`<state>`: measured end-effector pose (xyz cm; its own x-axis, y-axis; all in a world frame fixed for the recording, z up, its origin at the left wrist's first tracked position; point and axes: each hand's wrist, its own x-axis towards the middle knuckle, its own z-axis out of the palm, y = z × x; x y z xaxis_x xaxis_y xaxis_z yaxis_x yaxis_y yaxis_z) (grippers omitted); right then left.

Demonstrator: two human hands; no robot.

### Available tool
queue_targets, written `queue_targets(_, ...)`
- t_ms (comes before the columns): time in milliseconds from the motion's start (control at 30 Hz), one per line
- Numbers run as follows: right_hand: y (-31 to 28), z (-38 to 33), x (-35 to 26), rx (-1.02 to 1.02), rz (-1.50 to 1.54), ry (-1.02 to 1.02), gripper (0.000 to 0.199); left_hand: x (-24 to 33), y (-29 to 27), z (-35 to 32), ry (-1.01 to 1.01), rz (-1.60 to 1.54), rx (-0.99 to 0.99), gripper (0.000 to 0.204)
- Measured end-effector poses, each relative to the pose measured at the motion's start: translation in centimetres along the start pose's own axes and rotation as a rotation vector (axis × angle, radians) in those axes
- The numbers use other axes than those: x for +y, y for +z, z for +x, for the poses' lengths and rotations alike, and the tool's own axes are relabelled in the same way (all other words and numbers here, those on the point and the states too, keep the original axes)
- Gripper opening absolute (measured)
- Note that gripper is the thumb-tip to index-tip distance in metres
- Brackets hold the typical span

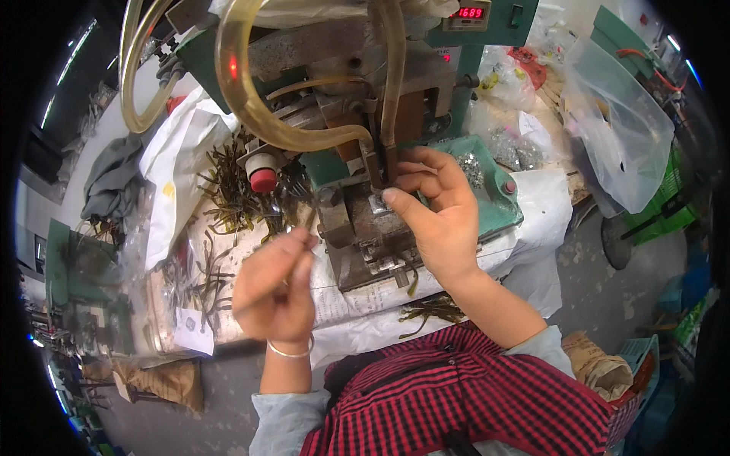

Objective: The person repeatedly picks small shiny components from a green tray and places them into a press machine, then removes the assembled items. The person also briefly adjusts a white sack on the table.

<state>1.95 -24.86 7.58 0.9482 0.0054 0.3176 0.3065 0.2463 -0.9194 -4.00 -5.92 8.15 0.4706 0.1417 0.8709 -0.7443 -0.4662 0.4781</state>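
My right hand (442,213) is at the machine's working point, its thumb and forefinger closed together beside the upright metal jaws (382,167). What those fingers pinch is too small to make out. Just below the fingertips lies a small shiny metal piece (378,204) on the dark metal fixture (357,216). My left hand (275,292), wearing a bracelet, hovers left of the fixture, somewhat blurred. Its fingers are curled into a pinch, and whatever is in them cannot be made out. Left of the machine, dark brown-green strips (228,182) lie in a loose pile.
Thick yellowish hoses (228,68) loop down in front of the machine. A red push button (263,180) sticks out at its left. Right of the fixture a green tray (498,209) holds small metal pieces. More strips (433,310) lie at the table's near edge. Clear plastic bags (620,121) hang right.
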Motion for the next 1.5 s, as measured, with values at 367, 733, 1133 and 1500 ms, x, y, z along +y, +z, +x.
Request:
queue_targets(367,-7.8,2.9,0.8,0.042,-0.318,0.059,0.052,0.5,4.7,-0.1,0.517,0.323,-0.387,0.026)
queue_targets(733,-11.6,0.7,6.4,0.035,-1.148,0.029,0.013,0.3,4.7,-0.4,0.460,0.288,-0.397,0.028)
queue_targets(1133,-11.9,0.2,7.5,0.213,-1.102,-0.089,0.008,-2.0,-3.4,-1.2,0.239,0.760,-0.119,0.020)
queue_targets(1500,-13.6,-1.5,6.6,0.318,-1.178,-0.294,0.011,-22.8,-11.1,-5.0,-0.116,1.087,-0.514,0.030)
